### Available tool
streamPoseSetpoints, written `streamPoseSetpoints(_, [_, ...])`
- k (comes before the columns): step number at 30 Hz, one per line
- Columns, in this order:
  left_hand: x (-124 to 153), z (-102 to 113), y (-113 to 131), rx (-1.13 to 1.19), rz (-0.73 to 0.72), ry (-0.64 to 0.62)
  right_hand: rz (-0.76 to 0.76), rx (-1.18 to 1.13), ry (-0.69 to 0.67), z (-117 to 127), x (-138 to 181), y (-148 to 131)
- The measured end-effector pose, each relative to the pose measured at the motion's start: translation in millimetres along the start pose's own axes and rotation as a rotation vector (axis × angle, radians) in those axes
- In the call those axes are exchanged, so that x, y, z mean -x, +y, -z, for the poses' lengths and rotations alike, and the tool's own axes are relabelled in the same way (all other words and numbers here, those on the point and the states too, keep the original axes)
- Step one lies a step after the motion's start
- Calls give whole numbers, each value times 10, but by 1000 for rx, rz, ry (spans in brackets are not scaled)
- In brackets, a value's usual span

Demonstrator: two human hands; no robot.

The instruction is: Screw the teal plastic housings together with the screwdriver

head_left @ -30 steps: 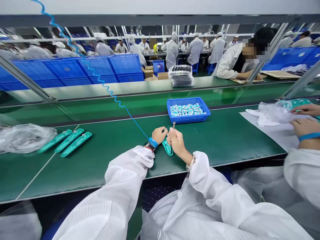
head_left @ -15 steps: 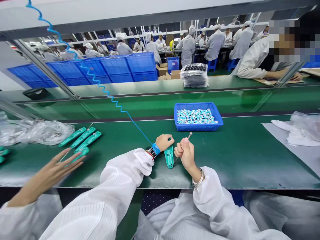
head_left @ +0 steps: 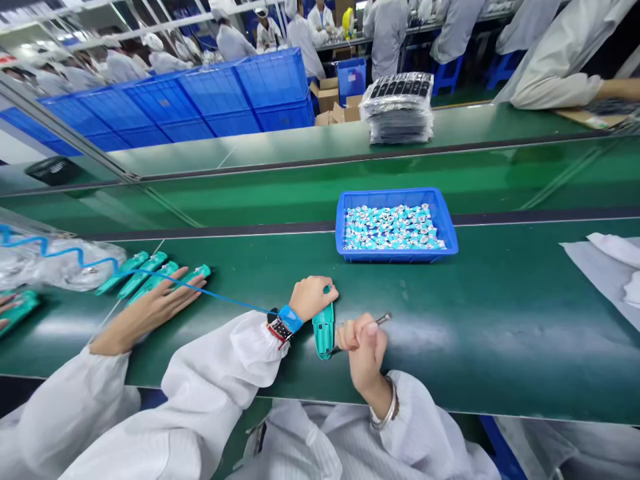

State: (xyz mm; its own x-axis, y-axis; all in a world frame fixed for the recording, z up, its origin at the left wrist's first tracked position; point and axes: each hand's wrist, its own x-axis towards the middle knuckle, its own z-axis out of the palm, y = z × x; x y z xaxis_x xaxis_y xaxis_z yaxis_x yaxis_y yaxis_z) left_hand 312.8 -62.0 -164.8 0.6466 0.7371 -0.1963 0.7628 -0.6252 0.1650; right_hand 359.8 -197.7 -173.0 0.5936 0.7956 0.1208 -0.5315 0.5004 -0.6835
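The left hand [head_left: 313,297] was closed over the top of a teal plastic casing [head_left: 323,330] standing on the green bench [head_left: 500,320] near its front edge, a blue wrist strap [head_left: 291,318] with a coiled cord [head_left: 60,253] on that wrist. The right hand [head_left: 363,347] was fisted round a thin metal tool [head_left: 383,319] — its tip just beside the casing. Behind stood a blue tray [head_left: 397,197] of small parts. A co-worker's hand [head_left: 160,303] lay flat on more teal casings [head_left: 145,273] to the left. No writing was legible anywhere.
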Motion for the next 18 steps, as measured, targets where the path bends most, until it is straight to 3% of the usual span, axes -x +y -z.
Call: streamPoseSetpoints(18, [2, 5, 74, 52, -72, -30, -26, 168, -115, -53, -11, -77])
